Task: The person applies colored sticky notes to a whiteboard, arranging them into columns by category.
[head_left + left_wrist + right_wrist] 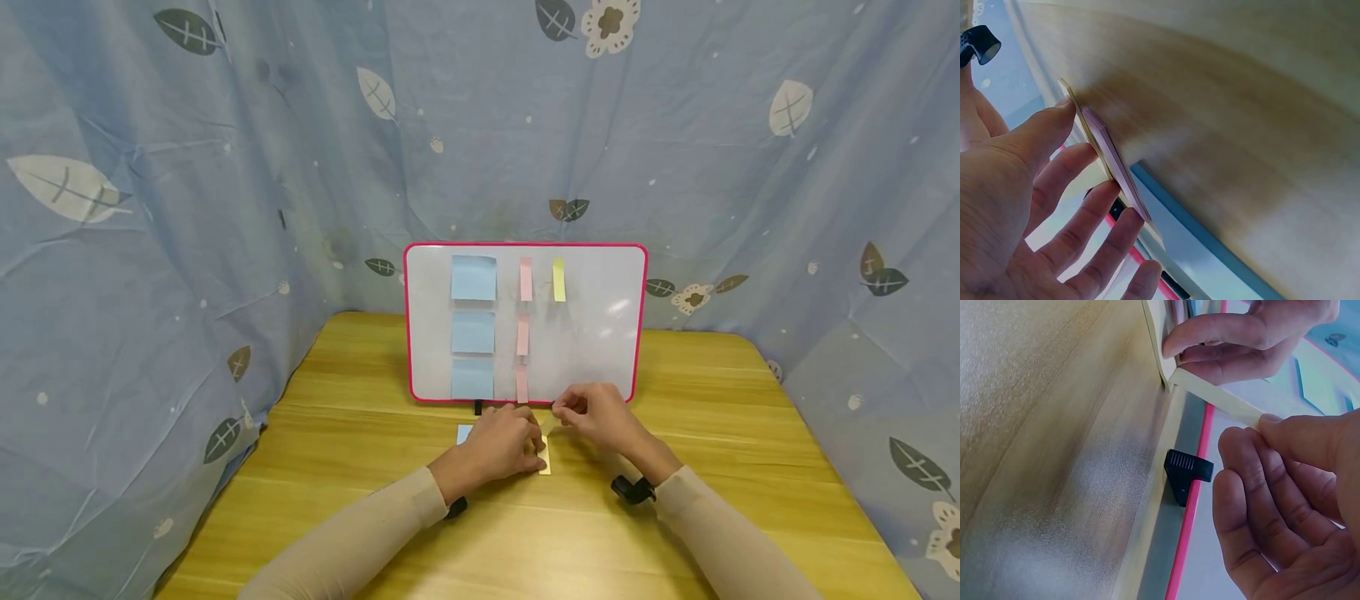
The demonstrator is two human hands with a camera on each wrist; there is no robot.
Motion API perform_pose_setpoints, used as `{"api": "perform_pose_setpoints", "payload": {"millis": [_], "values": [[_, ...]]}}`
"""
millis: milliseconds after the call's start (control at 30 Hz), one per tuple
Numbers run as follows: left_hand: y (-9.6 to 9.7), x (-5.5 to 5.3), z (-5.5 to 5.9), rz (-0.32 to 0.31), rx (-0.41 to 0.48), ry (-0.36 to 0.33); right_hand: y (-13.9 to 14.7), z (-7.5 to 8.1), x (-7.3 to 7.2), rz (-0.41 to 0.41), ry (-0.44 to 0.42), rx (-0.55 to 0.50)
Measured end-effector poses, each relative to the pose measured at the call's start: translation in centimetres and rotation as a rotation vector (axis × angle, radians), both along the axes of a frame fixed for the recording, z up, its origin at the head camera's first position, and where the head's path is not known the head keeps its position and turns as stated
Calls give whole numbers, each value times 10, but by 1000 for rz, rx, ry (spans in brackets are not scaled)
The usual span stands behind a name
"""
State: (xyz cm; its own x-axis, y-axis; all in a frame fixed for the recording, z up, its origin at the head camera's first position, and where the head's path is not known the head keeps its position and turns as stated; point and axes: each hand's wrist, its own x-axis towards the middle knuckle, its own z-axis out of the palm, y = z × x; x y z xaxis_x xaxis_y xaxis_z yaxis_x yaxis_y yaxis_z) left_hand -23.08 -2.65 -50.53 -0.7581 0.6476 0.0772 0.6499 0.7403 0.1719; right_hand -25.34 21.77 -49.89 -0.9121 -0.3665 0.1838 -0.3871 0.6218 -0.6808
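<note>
My right hand [603, 418] pinches the end of a narrow yellow sticky note [1222, 401] between thumb and finger. The strip slants up, its other end at the narrow yellow sticky-note pad [546, 465] on the table. With thumb and fingertips, my left hand [498, 442] presses on that pad. Beside it, under the left fingers, lies a narrow pink sticky-note pad [1109, 147], mostly covered in the head view. A light blue sticky-note pad [1194, 228] sits further along, partly behind the left hand.
Behind the hands stands a whiteboard [600, 342] with a pink rim and black feet [1188, 472]. On it are a column of blue notes [473, 332], a column of pink strips [522, 335] and one yellow strip [558, 280]. A patterned curtain [480, 150] surrounds the wooden table [360, 375].
</note>
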Motion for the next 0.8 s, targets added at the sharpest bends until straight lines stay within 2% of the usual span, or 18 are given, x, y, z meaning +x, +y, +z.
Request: {"api": "perform_pose_setpoints", "payload": {"millis": [233,467,633,800], "values": [[-1,0,0,2,5,-2,2,2,-2,-15,-27,-5],[-2,1,0,1,18,-10,5,4,-3,-46,3,-29],[-1,1,1,4,15,-17,9,7,-5,-86,-12,-129],[-2,1,1,13,25,-31,12,9,-6,-79,-64,-272]]}}
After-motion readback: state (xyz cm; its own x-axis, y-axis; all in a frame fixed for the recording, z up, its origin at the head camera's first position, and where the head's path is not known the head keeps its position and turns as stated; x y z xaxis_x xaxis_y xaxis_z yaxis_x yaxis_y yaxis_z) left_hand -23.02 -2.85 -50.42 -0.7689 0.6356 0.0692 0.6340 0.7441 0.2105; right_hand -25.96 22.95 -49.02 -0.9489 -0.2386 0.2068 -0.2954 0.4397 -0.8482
